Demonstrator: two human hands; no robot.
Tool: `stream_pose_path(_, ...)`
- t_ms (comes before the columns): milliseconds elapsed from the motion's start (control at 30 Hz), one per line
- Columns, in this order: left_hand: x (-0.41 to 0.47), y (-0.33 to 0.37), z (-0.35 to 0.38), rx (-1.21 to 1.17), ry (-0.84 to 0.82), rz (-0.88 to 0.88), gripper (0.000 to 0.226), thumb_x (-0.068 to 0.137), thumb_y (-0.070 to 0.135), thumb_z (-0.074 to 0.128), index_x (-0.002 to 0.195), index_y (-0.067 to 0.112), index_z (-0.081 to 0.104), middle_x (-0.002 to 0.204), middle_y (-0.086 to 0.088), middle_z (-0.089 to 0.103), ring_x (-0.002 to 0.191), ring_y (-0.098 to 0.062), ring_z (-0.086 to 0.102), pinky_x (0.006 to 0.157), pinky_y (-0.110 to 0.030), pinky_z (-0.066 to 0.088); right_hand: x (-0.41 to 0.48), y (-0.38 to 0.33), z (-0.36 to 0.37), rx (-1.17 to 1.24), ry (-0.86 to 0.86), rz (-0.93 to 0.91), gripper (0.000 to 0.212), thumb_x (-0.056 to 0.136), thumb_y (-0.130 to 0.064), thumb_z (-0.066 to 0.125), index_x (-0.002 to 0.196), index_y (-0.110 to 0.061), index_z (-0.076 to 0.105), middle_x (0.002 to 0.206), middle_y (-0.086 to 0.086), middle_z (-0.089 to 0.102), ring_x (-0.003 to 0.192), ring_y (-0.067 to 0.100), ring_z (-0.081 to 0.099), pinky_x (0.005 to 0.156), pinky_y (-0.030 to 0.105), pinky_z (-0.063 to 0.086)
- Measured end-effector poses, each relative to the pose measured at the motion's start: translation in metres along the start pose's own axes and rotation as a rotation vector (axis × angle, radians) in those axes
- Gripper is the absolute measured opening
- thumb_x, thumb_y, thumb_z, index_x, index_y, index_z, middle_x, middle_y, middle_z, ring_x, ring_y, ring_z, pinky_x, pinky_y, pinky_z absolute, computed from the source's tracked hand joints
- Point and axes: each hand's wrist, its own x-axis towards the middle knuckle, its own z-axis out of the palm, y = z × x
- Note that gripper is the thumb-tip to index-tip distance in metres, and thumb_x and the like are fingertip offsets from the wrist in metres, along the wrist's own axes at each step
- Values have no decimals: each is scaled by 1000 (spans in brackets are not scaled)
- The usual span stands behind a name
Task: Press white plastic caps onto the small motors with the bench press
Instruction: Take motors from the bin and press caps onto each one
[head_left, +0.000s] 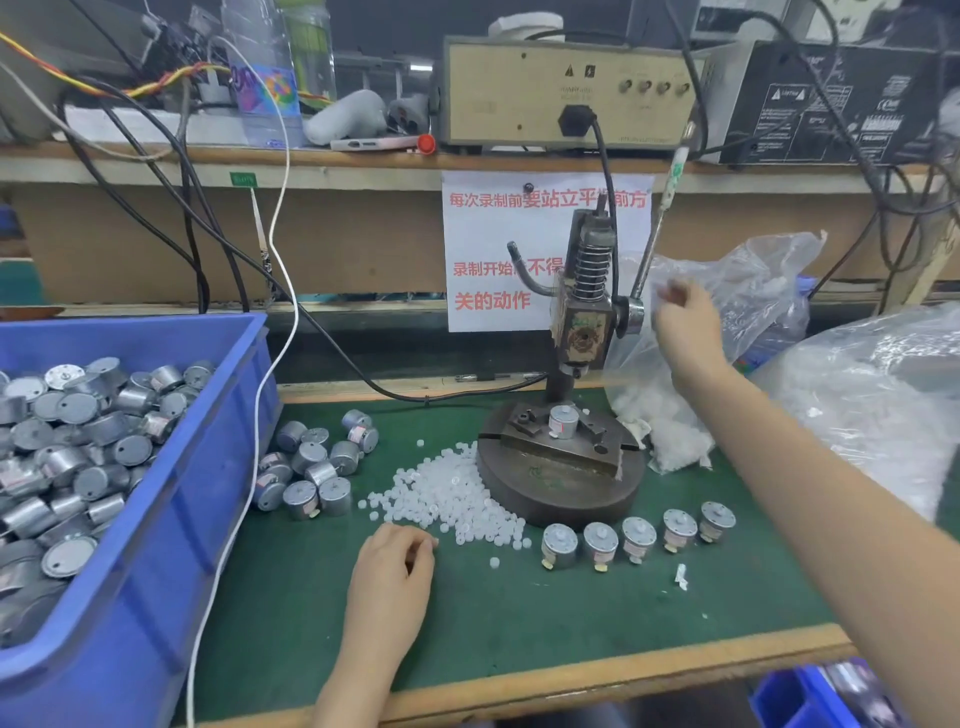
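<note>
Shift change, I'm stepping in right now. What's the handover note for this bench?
Left hand: curled at the edge of the cap pile; whether it holds a cap is unclear.
Right hand: blurred, beside the press lever.
One motor sits in the press fixture.
Five motors in a row before the press base look capped.
Left to do: the loose motors and those in the blue bin.

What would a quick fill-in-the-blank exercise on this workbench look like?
The bin of loose motors is coloured ____.
In front of the bench press stands a row of ____ capped motors.
The left hand is over the ____ mat beside the white caps.
Missing: blue; five; green.
</note>
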Motion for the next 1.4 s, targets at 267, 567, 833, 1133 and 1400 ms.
stream_pose_path(267,2,1,1,-7,15,-32,21,89,8,53,74,22,59,81,6,54,81,-18,50,67,-24,31,28,-67,1,279,-32,-23,50,84,1,44,134,-4,40,130,10,49,119,22,47,105,36,38)
stream_pose_path(567,4,0,2,9,23,-47,19,89,8,54,75,20,61,82,4,56,82,-17,51,68,-24,33,-51,-27,0,483,48,-218,21,90,-2,47,86,-21,43,84,-7,46,64,-11,48,69,8,41)
stream_pose_path(833,0,2,-1,3,20,-19,17,88,7,55,75,14,63,79,0,57,79,-18,50,65,-23,30,-57,-9,7,448,130,-214,36,90,0,46,123,-13,43,121,2,51,111,9,49,97,18,39)
stream_pose_path(1133,-1,-1,0,30,11,34,11,82,11,64,85,20,60,77,12,53,78,-13,48,72,-21,36,-69,81,36,-344,-214,-136,43,89,-18,52,131,-9,48,131,8,52,117,21,49,88,25,33)
stream_pose_path(1400,-5,1,2,177,-34,132,16,80,34,67,92,24,65,90,12,51,88,-12,47,87,-29,37,-61,86,56,-716,-229,-326,38,91,-26,56,122,-5,56,123,13,54,113,28,48,94,34,35)
